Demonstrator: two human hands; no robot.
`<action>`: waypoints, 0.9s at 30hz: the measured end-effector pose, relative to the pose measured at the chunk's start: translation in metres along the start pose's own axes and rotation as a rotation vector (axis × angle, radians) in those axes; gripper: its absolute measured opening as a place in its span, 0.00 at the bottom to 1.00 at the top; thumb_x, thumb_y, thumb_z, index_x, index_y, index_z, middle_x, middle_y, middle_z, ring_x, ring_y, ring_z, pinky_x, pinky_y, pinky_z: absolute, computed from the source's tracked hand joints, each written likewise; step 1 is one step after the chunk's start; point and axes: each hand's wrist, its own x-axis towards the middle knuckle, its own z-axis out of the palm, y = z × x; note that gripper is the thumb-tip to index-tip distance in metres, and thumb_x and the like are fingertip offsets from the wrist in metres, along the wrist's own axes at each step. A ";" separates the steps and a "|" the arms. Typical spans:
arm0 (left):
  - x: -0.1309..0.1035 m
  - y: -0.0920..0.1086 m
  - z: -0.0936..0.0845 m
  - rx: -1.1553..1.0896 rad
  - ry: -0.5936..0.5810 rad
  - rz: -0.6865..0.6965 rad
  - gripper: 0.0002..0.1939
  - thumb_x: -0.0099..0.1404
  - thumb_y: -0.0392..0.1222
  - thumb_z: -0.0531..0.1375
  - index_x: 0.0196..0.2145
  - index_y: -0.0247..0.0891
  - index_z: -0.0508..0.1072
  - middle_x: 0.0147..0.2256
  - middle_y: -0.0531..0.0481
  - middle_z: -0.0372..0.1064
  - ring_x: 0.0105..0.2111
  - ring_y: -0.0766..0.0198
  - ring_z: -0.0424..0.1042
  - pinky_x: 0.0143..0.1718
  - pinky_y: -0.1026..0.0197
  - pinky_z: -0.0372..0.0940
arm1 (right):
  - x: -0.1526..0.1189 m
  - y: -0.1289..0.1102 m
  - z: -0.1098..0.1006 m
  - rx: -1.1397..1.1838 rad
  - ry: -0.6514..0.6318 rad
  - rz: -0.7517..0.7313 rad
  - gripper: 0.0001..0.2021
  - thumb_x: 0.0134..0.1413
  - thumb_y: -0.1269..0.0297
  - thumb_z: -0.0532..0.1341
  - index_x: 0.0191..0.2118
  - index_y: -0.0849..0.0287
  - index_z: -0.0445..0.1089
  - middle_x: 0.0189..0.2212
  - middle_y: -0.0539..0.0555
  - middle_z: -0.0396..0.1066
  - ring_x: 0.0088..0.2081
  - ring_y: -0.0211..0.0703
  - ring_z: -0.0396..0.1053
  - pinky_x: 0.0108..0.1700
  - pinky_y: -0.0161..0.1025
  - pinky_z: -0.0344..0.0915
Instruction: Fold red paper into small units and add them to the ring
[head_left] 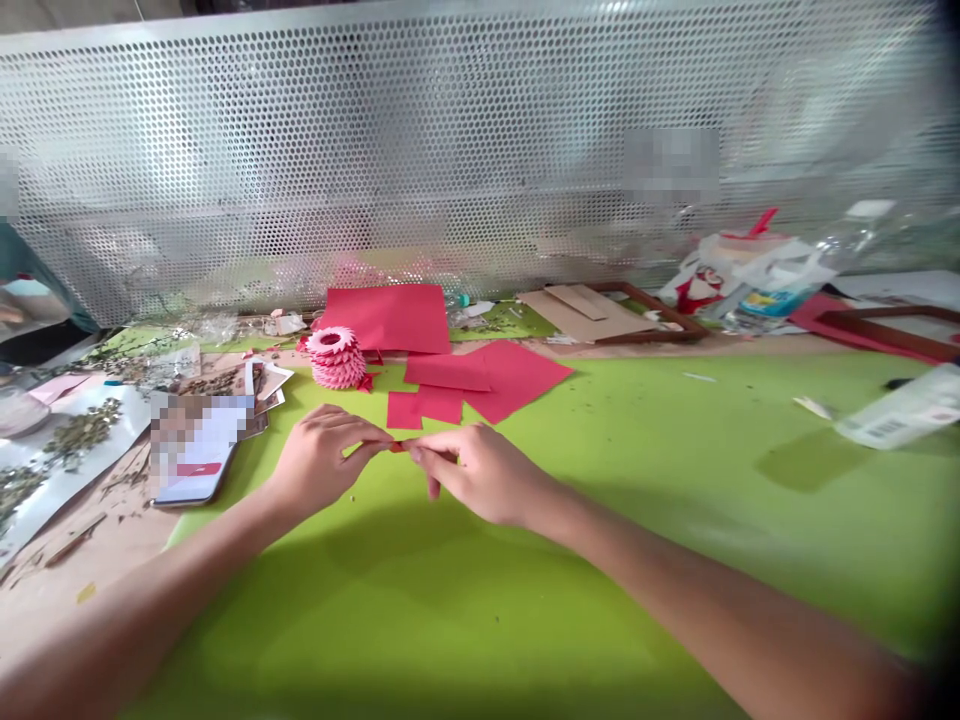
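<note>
Between my fingertips, above the green table surface (420, 600), is a small piece of red paper (397, 447), mostly hidden by the fingers. My left hand (321, 458) pinches its left end with thumb and forefinger. On the other end, my right hand (480, 470) is closed in a pinch. Just beyond the hands lie small red paper squares (441, 404), a red strip (448, 371) and a larger red sheet (525, 378). A round stack of folded pink paper pieces (337, 372) stands behind my left hand.
A phone (202, 480) lies left of my left hand, near dried plant bits (82, 432) and photo cards (266, 385). A perforated metal panel (450, 150) rises behind the table. At right are a white bottle (904, 408), a plastic bag (772, 275) and cardboard (589, 315).
</note>
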 end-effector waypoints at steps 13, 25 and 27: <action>-0.004 0.018 -0.002 -0.354 0.174 -0.257 0.03 0.62 0.36 0.66 0.32 0.41 0.82 0.31 0.54 0.80 0.30 0.66 0.77 0.35 0.67 0.69 | 0.004 0.008 0.006 0.108 0.372 -0.277 0.11 0.56 0.59 0.67 0.41 0.60 0.76 0.35 0.54 0.79 0.32 0.40 0.75 0.28 0.33 0.69; 0.000 0.022 -0.005 -0.594 0.041 -0.539 0.04 0.58 0.43 0.68 0.29 0.42 0.83 0.30 0.53 0.81 0.31 0.63 0.78 0.34 0.67 0.70 | 0.004 0.007 0.004 0.147 0.441 -0.342 0.03 0.56 0.67 0.66 0.34 0.60 0.78 0.27 0.52 0.78 0.28 0.37 0.72 0.28 0.33 0.66; 0.001 0.021 -0.005 -0.642 0.005 -0.576 0.05 0.57 0.44 0.68 0.29 0.42 0.83 0.30 0.52 0.81 0.31 0.63 0.77 0.35 0.66 0.69 | 0.004 0.007 0.003 0.168 0.409 -0.290 0.05 0.56 0.66 0.65 0.33 0.60 0.78 0.27 0.52 0.77 0.27 0.37 0.71 0.26 0.32 0.64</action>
